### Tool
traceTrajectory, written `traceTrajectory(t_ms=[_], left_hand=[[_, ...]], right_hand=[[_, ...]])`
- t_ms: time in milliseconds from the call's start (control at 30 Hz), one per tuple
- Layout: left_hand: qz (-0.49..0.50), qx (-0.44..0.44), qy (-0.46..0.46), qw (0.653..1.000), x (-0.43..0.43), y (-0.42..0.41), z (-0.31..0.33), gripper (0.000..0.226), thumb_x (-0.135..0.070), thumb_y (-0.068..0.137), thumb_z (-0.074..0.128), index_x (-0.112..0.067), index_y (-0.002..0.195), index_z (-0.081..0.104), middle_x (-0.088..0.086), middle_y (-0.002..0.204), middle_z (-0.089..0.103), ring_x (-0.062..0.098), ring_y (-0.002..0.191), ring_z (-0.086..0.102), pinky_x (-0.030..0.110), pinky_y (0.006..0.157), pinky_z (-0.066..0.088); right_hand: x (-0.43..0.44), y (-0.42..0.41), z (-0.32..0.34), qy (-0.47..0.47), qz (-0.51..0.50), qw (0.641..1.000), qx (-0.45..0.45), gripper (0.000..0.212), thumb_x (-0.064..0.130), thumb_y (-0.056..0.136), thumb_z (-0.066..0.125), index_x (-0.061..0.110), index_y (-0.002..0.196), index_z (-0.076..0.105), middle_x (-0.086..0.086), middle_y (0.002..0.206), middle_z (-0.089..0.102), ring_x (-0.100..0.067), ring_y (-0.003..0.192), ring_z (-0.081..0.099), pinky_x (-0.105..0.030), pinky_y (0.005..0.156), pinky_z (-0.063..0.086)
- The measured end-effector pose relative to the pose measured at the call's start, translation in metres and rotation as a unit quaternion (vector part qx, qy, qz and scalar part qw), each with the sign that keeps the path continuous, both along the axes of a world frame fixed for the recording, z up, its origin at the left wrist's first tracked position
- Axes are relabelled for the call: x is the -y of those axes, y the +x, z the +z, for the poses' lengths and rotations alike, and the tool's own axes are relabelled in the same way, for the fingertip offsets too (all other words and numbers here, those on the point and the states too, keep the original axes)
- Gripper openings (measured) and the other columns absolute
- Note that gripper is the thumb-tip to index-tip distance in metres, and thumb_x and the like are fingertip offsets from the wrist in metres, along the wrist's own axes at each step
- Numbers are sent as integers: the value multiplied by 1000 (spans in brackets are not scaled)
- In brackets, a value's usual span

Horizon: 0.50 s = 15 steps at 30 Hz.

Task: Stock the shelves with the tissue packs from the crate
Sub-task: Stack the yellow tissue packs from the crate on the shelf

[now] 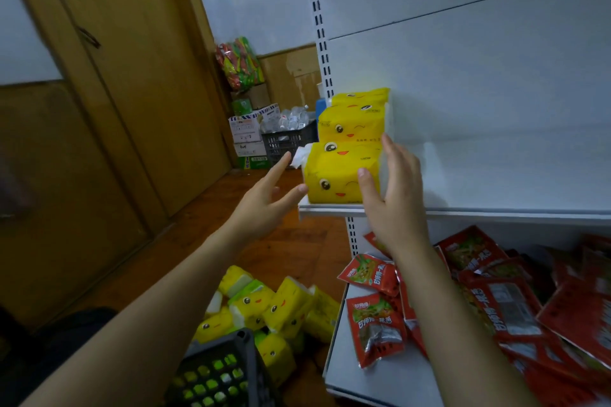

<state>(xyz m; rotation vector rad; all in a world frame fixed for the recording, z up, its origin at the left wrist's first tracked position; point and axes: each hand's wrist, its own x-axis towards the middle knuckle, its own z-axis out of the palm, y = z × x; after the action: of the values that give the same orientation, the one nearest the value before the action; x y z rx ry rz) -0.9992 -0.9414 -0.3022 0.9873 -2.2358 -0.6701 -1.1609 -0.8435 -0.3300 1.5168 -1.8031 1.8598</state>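
Head view: a stack of yellow tissue packs (344, 172) sits at the left end of a white metal shelf (496, 175), hard against the slotted upright. The packs are soft, glossy plastic bricks printed with a cartoon face of round black eyes and a small red mouth. White tissue paper shows at their ends, and the small print on them is too fine to read.

The left hand (264, 198) is spread, fingers straight, with one fingertip touching the lower left edge of the front pack; it holds nothing. The right hand (395, 198) is flat against the right end of the same pack. Its fingers are straight and upright and its thumb lies on the front face, pressing rather than curling round.

Below, a black plastic lattice crate (218, 370) stands on the red-brown wooden floor (297, 241), with more yellow packs (274, 307) heaped in a jumble just beyond it. On the lower shelf (380, 380) lie crinkly red foil sachets (496, 294) with white Chinese characters and a clear window. A tan wooden door (132, 92) fills the left.
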Motion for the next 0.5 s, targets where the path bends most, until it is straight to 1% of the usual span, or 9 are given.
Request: traceTrajectory(t_ms=[100,200,267,300,367,400,433,500], left_hand=[[40,-23,9,999,-5,35,-18,75,-56,81,48,-43,146,13,-1,154,26,21,132,40,41,103,41],[88,-39,54,994,-6,88,-54,74,-53,83,52,-41,147,16,1,151,33,20,129,44,38,101,42],[122,-34,77,989,-11,126,-78,74,-48,85,54,-37,148,17,3,147,38,19,126,47,33,97,43],[139,-33,89,986,-15,144,-89,73,-44,86,56,-33,148,19,4,144,42,18,123,49,28,93,44],[169,-38,126,977,-24,182,-109,71,-35,89,57,-25,149,20,5,135,49,14,114,52,14,77,45],[180,-41,142,973,-29,201,-117,69,-32,90,57,-22,148,22,4,128,52,12,110,53,10,72,43],[192,-36,153,969,-35,220,-125,66,-31,91,55,-21,148,23,4,123,53,12,108,54,11,72,43],[223,-29,159,961,-43,257,-139,60,-36,93,51,-20,146,28,4,120,55,16,112,54,22,80,43]], right_hand=[[-3,19,10,-32,26,999,-12,59,39,89,41,17,143,31,-10,145,33,-20,135,31,-27,106,28],[-1,53,14,-35,80,995,-42,57,36,90,44,16,142,33,-8,142,36,-20,132,37,-31,104,34],[4,82,9,3,137,989,-60,59,36,90,47,18,143,30,-7,142,36,-21,130,39,-32,102,36],[7,97,3,33,164,983,-73,59,36,91,48,20,145,27,-6,142,36,-20,129,39,-32,101,36],[12,127,-16,97,211,967,-105,61,33,93,50,22,146,23,-5,141,37,-18,127,41,-28,98,34],[15,143,-27,124,234,957,-117,62,31,93,51,22,147,22,-6,140,37,-18,126,42,-26,98,34],[17,158,-40,150,259,946,-128,62,30,93,52,22,147,21,-7,139,38,-19,125,43,-27,98,33],[19,188,-66,206,300,918,-160,64,30,92,53,23,147,20,-6,138,38,-21,124,43,-29,99,34]])
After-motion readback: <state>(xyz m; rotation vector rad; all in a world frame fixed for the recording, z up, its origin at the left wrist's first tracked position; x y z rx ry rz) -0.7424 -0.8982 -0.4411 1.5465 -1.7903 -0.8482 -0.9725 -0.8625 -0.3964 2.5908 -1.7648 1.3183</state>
